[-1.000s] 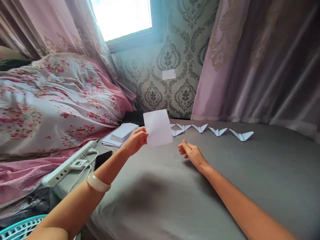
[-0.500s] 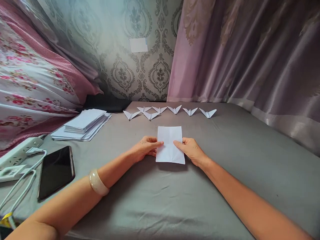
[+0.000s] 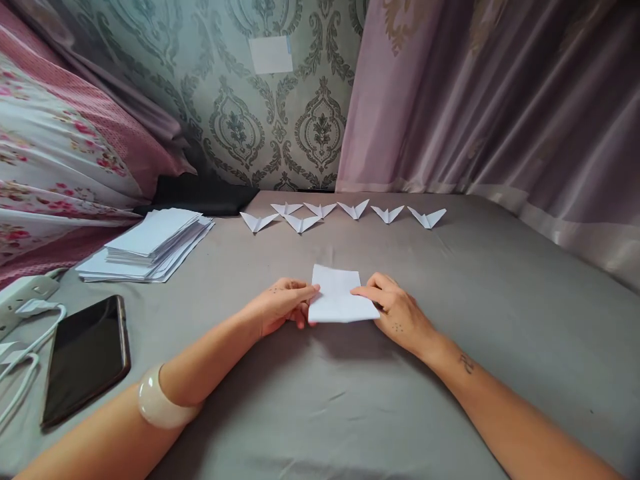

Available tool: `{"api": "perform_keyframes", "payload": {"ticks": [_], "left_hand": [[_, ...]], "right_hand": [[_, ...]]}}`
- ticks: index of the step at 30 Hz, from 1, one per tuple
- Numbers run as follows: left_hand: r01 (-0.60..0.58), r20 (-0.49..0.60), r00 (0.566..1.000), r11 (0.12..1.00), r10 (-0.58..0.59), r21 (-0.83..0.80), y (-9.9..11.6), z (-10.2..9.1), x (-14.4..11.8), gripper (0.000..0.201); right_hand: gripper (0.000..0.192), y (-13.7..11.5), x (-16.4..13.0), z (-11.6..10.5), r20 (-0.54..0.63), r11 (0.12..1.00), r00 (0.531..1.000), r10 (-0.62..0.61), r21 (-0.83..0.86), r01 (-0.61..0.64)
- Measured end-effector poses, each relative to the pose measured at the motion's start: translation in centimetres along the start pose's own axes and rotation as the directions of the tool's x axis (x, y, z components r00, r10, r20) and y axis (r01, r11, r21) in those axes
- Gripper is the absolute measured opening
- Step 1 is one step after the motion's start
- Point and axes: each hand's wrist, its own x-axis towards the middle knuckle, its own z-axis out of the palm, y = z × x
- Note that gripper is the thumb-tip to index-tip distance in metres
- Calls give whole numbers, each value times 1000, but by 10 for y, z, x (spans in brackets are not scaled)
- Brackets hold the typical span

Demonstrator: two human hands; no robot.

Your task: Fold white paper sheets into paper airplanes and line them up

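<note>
A white sheet of paper (image 3: 340, 299) is held between my two hands, a little above the grey cloth. It is tilted, so its near edge looks wider than its far edge. My left hand (image 3: 286, 303) pinches the left edge, thumb on top and fingers curled beneath. On the opposite edge, my right hand (image 3: 400, 310) grips with its thumb side over the paper; its other fingers are partly hidden. Beyond the sheet stand several folded paper planes in a loose row, among them one at the left (image 3: 258, 222) and one at the far right (image 3: 427, 219).
A stack of white paper (image 3: 150, 243) lies at the left, near a black item (image 3: 200, 195) by the wall. Closer in are a phone (image 3: 87, 360) and a white power strip (image 3: 25, 300) with cables. Curtains (image 3: 450, 100) hang at the right. Grey cloth (image 3: 500, 287) covers the surface.
The paper has tipped flatter, from nearly facing me to slanting away. My right hand has turned and shifted slightly right. The whole view has moved a bit.
</note>
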Motion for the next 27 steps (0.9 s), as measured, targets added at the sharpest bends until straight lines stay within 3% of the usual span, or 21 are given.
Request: {"api": "perform_keyframes", "payload": {"ticks": [1, 3, 4, 6, 8, 10, 14, 18, 23, 27], "left_hand": [[-26, -81, 996, 995, 34, 101, 0, -1, -2, 34], [-135, -221, 950, 928, 221, 346, 0, -4, -5, 27], [-200, -219, 918, 862, 332, 466, -1, -7, -7, 25], [-305, -92, 886, 721, 454, 623, -2, -11, -11, 31], [-351, 36, 897, 659, 441, 665, -2, -13, -13, 37], [-336, 78, 918, 657, 389, 675, -2, -13, -13, 36], [-274, -6, 923, 668, 385, 692, -2, -7, -2, 20], [-222, -135, 890, 674, 435, 704, -9, -3, 12, 35], [-217, -177, 867, 673, 466, 707, -15, -2, 17, 36], [-233, -167, 869, 682, 466, 693, -14, -4, 15, 35]], "right_hand": [[31, -1, -1, 0, 17, 999, 1000, 5, -51, -4], [29, -2, -2, 0, 45, 996, 999, 23, -91, -19], [28, -2, -3, -1, 51, 996, 998, 38, -87, -33], [28, -3, -4, -1, 57, 996, 996, 69, -54, -66], [25, -4, -3, -2, 60, 995, 993, 100, 4, -101], [23, -6, -1, -2, 69, 986, 987, 147, 71, -151], [27, -9, 6, -1, 60, 949, 958, 280, 134, -286], [30, -10, 12, 3, 6, 920, 927, 376, 116, -374], [31, -10, 16, 7, -36, 916, 917, 397, 82, -393], [26, -8, 14, 6, -75, 917, 921, 383, 150, -370]]}}
